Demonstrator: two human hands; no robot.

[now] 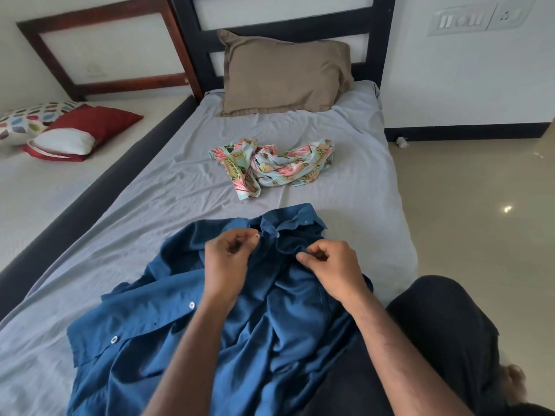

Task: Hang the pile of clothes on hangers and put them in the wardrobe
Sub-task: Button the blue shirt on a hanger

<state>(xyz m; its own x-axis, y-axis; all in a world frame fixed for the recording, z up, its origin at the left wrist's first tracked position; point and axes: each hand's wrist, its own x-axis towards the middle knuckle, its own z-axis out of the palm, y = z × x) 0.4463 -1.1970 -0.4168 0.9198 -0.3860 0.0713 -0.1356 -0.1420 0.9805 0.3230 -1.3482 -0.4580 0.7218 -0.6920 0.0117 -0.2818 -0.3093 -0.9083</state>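
A dark blue button shirt [168, 334] lies spread on the grey bed sheet [345, 151], collar pointing away from me. My left hand [226, 259] pinches the shirt's front edge just left of the collar. My right hand [330, 265] pinches the fabric just below the collar on the right side. A crumpled floral shirt [270, 166] lies farther up the bed, apart from both hands. No hanger or wardrobe is in sight.
A brown pillow [285, 76] leans on the black headboard [372, 40]. A second bed on the left holds a red cushion [99, 121] and a patterned pillow [27, 118]. Shiny tiled floor [480, 205] runs along the right. My dark-clothed knee [444, 325] is at lower right.
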